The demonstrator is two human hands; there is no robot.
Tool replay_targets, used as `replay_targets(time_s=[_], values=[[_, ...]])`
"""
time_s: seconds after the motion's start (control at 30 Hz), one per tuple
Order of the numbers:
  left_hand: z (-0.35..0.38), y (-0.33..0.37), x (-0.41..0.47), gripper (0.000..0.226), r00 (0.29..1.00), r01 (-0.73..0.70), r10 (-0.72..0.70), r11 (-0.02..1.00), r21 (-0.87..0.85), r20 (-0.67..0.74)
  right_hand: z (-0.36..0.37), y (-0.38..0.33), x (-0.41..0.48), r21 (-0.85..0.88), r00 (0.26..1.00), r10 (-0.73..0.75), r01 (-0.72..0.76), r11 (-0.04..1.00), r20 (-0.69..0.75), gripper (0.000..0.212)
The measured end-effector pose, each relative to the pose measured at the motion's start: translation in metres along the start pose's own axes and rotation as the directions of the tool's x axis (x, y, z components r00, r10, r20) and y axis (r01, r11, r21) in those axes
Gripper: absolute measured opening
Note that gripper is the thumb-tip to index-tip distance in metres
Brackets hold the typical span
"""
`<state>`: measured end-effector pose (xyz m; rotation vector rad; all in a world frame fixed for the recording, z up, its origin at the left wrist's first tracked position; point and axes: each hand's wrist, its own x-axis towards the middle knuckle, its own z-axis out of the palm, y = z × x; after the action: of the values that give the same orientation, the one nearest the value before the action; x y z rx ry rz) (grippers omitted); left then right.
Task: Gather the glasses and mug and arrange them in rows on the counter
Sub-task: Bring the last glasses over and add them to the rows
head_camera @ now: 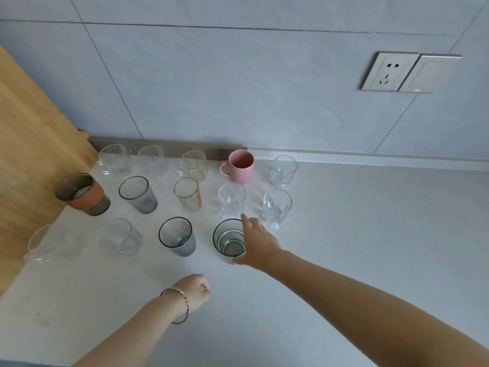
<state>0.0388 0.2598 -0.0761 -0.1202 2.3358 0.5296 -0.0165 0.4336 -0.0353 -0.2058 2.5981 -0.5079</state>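
Note:
Several glasses stand upright in three rows on the white counter (344,234). A pink mug (241,166) sits in the back row, handle to the left. My right hand (258,243) grips a smoky grey glass (229,241) at the right end of the front row, fingers around its right side. Left of it stands a ribbed grey glass (177,236). A grey glass with an orange band (82,194) stands at the left of the middle row. My left hand (194,290) rests as a fist on the counter, holding nothing, a bracelet on its wrist.
A wooden panel (29,160) borders the counter on the left. The tiled wall behind carries a power socket (389,71) and a switch (428,74). A clear glass (46,243) at the front left stands close to the counter's left edge.

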Motion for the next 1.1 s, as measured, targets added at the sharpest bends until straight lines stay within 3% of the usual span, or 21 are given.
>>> replay_targets(time_s=[0.13,0.27,0.6,0.7,0.83,1.0,1.1], values=[[0.01,0.033,0.007,0.029,0.996,-0.068,0.063,0.995,0.078,0.066,-0.008,0.057,-0.025,0.036,0.987,0.138,-0.141,0.989,0.084,0.065],[0.027,0.085,0.016,0.009,0.983,-0.163,0.146,0.972,0.17,0.107,-0.025,0.136,-0.068,0.103,0.948,0.303,-0.313,0.944,0.098,0.041],[0.11,0.299,0.019,0.024,0.921,-0.378,0.319,0.87,0.315,0.226,-0.07,0.354,-0.213,0.298,0.763,0.646,-0.617,0.728,0.003,0.037],[0.152,0.369,0.016,0.012,0.903,-0.417,0.347,0.847,0.33,0.253,-0.079,0.421,-0.255,0.317,0.72,0.693,-0.653,0.688,-0.022,0.035],[0.205,0.455,0.006,0.028,0.889,-0.452,0.38,0.822,0.347,0.256,-0.091,0.508,-0.302,0.355,0.661,0.747,-0.684,0.637,-0.066,0.036],[0.251,0.528,-0.001,0.02,0.879,-0.465,0.366,0.802,0.375,0.306,-0.112,0.594,-0.338,0.416,0.576,0.8,-0.694,0.587,-0.167,0.046],[0.268,0.556,0.004,0.033,0.881,-0.463,0.366,0.798,0.386,0.3,-0.131,0.64,-0.351,0.441,0.516,0.813,-0.684,0.581,-0.27,0.053]])
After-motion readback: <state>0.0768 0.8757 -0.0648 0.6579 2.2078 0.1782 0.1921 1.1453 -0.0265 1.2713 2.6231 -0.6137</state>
